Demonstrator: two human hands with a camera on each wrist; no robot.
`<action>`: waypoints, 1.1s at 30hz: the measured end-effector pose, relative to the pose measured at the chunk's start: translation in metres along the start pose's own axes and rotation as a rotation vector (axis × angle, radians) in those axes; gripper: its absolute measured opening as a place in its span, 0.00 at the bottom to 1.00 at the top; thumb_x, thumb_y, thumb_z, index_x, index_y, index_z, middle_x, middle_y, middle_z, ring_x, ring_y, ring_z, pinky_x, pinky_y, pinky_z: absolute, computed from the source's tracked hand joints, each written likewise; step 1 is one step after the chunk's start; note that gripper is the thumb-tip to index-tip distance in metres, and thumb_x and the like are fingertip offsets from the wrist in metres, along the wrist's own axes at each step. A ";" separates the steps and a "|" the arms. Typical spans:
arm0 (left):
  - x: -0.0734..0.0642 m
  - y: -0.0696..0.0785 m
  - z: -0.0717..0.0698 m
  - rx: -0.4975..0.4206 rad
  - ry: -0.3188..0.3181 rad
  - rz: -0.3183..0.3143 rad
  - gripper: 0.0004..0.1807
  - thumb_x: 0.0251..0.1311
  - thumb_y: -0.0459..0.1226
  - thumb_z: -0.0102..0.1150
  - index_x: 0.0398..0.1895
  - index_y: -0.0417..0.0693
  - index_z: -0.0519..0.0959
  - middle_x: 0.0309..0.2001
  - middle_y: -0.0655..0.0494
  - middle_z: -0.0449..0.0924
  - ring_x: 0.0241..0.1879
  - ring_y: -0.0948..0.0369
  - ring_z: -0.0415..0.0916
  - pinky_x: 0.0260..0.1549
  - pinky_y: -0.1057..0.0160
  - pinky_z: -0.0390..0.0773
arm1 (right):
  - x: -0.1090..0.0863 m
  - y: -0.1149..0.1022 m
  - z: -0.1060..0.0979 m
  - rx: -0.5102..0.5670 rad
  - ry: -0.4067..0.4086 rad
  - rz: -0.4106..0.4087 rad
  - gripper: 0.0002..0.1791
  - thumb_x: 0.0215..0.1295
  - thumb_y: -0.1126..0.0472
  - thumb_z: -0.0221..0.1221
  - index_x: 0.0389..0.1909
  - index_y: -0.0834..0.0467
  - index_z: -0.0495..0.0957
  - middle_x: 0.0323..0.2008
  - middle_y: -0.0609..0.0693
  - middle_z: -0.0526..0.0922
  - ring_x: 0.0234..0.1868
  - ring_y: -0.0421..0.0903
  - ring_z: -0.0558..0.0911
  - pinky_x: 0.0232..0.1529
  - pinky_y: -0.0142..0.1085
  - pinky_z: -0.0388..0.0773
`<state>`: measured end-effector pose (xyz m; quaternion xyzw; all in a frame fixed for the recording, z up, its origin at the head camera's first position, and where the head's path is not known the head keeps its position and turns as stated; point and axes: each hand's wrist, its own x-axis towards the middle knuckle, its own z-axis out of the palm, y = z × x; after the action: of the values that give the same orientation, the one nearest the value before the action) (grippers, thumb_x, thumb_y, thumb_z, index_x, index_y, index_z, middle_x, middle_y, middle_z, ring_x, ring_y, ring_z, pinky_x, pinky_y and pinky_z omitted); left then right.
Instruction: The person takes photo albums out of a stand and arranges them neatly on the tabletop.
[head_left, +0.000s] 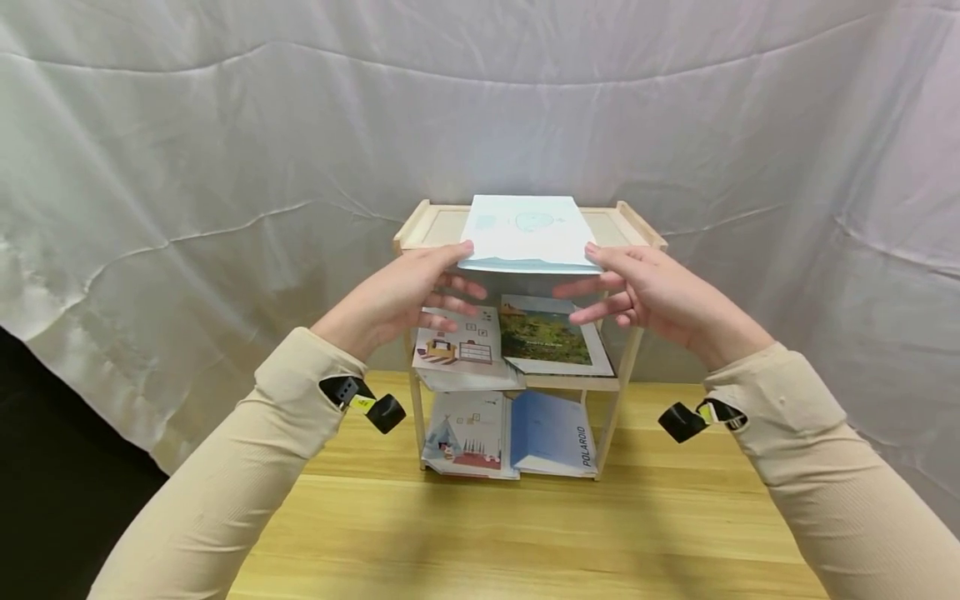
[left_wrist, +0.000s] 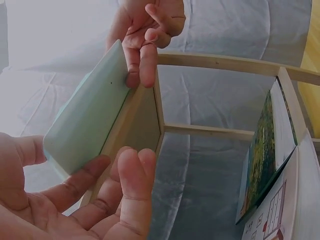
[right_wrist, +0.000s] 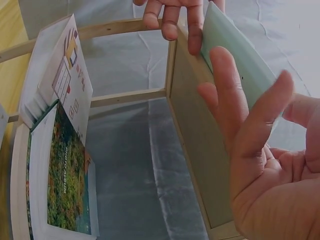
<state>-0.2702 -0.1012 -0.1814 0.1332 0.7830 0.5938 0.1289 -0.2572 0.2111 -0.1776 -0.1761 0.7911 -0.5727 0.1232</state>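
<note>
Both hands hold a pale blue-and-white book [head_left: 528,229] by its near corners, level with the top of a small wooden shelf [head_left: 410,227]. My left hand [head_left: 408,292] pinches the left corner, thumb above and index finger beneath, while the other fingers spread below. At the opposite corner, my right hand [head_left: 652,292] grips likewise with its thumb on top. In the left wrist view the underside of the book [left_wrist: 90,105] appears plain and greenish. Whether its far part rests on the shelf top is hard to tell.
On the middle tier lie a photo album [head_left: 551,337] with a garden picture and a white book [head_left: 457,342] with furniture drawings. Below them are a tent-illustrated book [head_left: 468,433] and a blue Polaroid album [head_left: 551,433]. The shelf stands on a wooden table [head_left: 525,533] before a grey curtain [head_left: 525,125].
</note>
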 end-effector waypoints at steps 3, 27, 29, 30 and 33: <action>0.000 -0.001 0.002 -0.018 -0.007 0.004 0.31 0.84 0.59 0.43 0.80 0.57 0.65 0.62 0.45 0.84 0.61 0.46 0.86 0.47 0.54 0.91 | -0.002 0.000 0.001 -0.018 -0.006 -0.006 0.39 0.84 0.35 0.47 0.83 0.53 0.57 0.62 0.51 0.88 0.45 0.45 0.94 0.23 0.25 0.70; -0.003 -0.003 0.019 -0.111 -0.056 0.063 0.26 0.86 0.54 0.42 0.77 0.53 0.67 0.64 0.38 0.80 0.68 0.40 0.79 0.46 0.57 0.91 | -0.013 0.009 -0.006 0.021 -0.015 -0.070 0.25 0.87 0.40 0.45 0.71 0.49 0.68 0.59 0.41 0.90 0.46 0.44 0.94 0.23 0.25 0.74; -0.003 -0.003 0.021 -0.111 -0.060 0.064 0.27 0.86 0.54 0.41 0.77 0.53 0.67 0.65 0.38 0.79 0.68 0.40 0.79 0.47 0.56 0.91 | -0.015 0.010 -0.008 0.025 -0.012 -0.071 0.25 0.87 0.40 0.45 0.72 0.49 0.67 0.59 0.42 0.90 0.47 0.44 0.94 0.24 0.26 0.75; -0.003 -0.003 0.021 -0.110 -0.062 0.065 0.27 0.86 0.55 0.41 0.77 0.53 0.67 0.65 0.38 0.79 0.68 0.40 0.79 0.49 0.54 0.91 | -0.015 0.010 -0.008 0.027 -0.009 -0.071 0.25 0.87 0.40 0.45 0.72 0.49 0.67 0.59 0.42 0.90 0.47 0.44 0.94 0.24 0.26 0.75; -0.002 -0.003 0.023 -0.116 -0.068 0.065 0.27 0.86 0.55 0.41 0.77 0.54 0.67 0.63 0.39 0.79 0.66 0.42 0.81 0.56 0.47 0.89 | -0.017 0.011 -0.009 0.031 0.000 -0.071 0.25 0.87 0.40 0.45 0.73 0.49 0.66 0.60 0.43 0.90 0.47 0.44 0.94 0.24 0.27 0.77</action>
<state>-0.2601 -0.0820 -0.1904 0.1708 0.7378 0.6371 0.1437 -0.2467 0.2292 -0.1857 -0.2020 0.7753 -0.5890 0.1055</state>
